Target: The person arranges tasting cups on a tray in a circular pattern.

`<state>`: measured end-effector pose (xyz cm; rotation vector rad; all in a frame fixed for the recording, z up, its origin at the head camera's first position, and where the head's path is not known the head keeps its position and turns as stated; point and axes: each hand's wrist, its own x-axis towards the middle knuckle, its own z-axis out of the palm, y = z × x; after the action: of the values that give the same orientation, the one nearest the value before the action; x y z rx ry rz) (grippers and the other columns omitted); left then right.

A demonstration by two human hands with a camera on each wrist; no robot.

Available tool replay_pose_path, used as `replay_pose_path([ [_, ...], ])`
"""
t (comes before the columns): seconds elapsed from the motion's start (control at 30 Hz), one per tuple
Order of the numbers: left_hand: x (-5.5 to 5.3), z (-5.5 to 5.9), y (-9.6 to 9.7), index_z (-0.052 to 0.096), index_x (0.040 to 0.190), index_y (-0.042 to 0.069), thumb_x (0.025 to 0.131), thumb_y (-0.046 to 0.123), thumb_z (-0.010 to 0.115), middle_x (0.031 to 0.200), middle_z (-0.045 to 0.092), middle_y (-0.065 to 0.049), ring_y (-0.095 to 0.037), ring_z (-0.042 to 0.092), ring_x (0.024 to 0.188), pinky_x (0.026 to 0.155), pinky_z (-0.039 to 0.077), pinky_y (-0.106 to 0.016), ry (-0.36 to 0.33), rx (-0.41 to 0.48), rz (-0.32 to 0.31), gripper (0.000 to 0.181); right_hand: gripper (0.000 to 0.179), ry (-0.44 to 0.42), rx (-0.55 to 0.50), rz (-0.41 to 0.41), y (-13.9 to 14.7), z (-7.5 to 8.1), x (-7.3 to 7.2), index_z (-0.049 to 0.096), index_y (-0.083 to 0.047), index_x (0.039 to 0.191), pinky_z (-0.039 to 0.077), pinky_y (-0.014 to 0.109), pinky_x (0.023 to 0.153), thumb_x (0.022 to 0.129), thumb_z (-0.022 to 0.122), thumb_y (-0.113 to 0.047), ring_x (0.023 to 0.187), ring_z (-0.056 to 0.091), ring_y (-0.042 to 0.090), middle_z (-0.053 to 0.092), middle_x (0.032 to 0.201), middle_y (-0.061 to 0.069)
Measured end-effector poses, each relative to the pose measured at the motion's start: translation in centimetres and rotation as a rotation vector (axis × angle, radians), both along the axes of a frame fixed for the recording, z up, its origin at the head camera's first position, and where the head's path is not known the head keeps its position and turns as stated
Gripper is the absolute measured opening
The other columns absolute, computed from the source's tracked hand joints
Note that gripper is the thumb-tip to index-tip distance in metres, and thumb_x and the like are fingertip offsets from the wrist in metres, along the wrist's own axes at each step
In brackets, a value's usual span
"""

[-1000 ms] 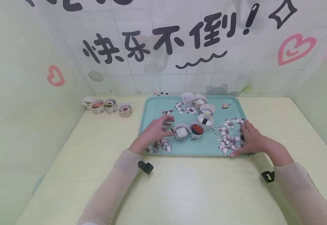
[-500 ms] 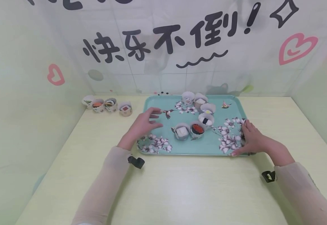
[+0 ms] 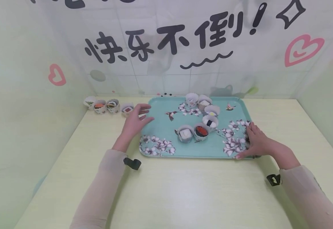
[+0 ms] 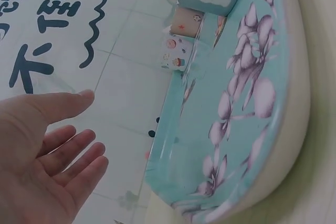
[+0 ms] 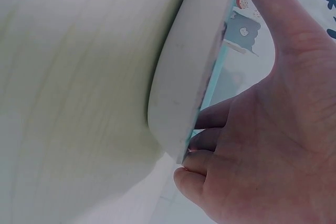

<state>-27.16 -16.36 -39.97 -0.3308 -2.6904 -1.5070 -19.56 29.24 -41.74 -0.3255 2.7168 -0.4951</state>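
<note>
My left hand [image 3: 135, 122] holds nothing; its fingers and thumb are spread apart over the left rim of the turquoise floral tray [image 3: 155, 117]. Just left of its fingertips stands a paper cup [image 3: 127, 109] with a white and dark red food piece, partly hidden by the hand. My right hand [image 3: 258, 141] grips the tray's right front corner, thumb at the front rim and fingers along the side. On the tray several paper cups form a curve, among them one with a white block [image 3: 185, 134] and one with a red-topped sushi piece [image 3: 201, 131].
Three more filled cups stand at the table's back left: one with green [image 3: 90, 102], one with orange [image 3: 100, 106] and one with a round roll [image 3: 113, 106]. A printed curtain [image 3: 169, 76] rises behind the table [image 3: 183, 190].
My left hand has moved left, away from the cup with the white block, to the tray's left rim. The right hand stays on the tray corner.
</note>
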Motion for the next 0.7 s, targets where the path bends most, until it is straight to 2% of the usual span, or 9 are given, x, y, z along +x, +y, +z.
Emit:
replay_pose_path([
  [0.23, -0.6, -0.7, -1.4, 0.046, 0.141, 0.003, 0.093, 0.016, 0.07, 0.147, 0.051, -0.017, -0.033, 0.048, 0.139, 0.116, 0.042, -0.041, 0.035, 0.028, 0.12, 0.054, 0.143, -0.004, -0.002, -0.001, 0.1, 0.0, 0.0, 0.002, 0.027, 0.145, 0.008, 0.072, 0.116, 0.064, 0.088, -0.054, 0.142, -0.005, 0.064, -0.012, 0.151, 0.05],
  [0.4, -1.0, -0.8, -2.2, 0.044, 0.142, 0.004, 0.092, 0.019, 0.071, 0.149, 0.049, -0.017, -0.033, 0.046, 0.141, 0.117, 0.041, -0.042, 0.015, 0.03, 0.225, 0.059, 0.144, -0.005, 0.001, -0.003, 0.0, 0.0, 0.0, 0.002, 0.026, 0.145, 0.008, 0.072, 0.116, 0.064, 0.088, -0.055, 0.143, -0.005, 0.063, -0.012, 0.151, 0.049],
  [0.53, -1.6, -0.9, -3.0, 0.044, 0.142, 0.004, 0.091, 0.02, 0.072, 0.145, 0.051, -0.02, -0.035, 0.049, 0.136, 0.113, 0.044, -0.046, -0.018, 0.023, 0.317, 0.06, 0.143, -0.006, 0.002, -0.007, 0.0, -0.1, -0.1, 0.002, 0.026, 0.145, 0.008, 0.072, 0.116, 0.064, 0.088, -0.055, 0.143, -0.005, 0.063, -0.011, 0.151, 0.049],
  [0.7, -2.3, -1.1, -3.8, 0.042, 0.144, 0.002, 0.091, 0.018, 0.072, 0.14, 0.052, -0.023, -0.037, 0.054, 0.128, 0.107, 0.048, -0.047, -0.034, 0.027, 0.383, 0.063, 0.142, -0.002, -0.002, -0.011, -0.1, 0.0, -0.1, 0.003, 0.027, 0.145, 0.008, 0.072, 0.117, 0.064, 0.089, -0.052, 0.143, -0.005, 0.063, -0.01, 0.151, 0.049],
])
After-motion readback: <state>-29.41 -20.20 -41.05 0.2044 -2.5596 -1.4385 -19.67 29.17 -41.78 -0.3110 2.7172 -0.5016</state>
